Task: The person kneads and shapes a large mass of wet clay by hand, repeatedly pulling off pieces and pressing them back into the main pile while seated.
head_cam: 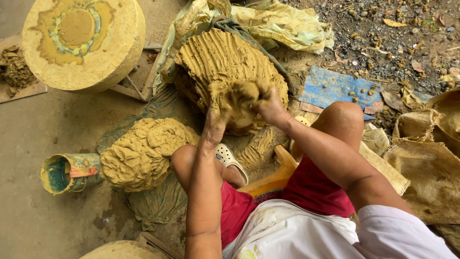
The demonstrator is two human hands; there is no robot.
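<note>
Head view, two hands, one clay lump

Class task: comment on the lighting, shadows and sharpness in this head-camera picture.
Head view: soft, even daylight, no glare; faint shadows under the clay mound; both hands, left hand and right hand, and the clay lump they grip look slightly soft; edges bend a little.

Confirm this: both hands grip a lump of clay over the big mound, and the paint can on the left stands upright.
Not upright. The head view shows the paint can lying on its side, open end facing left. The rest holds: left hand and right hand grip the clay lump over the big mound.
</note>
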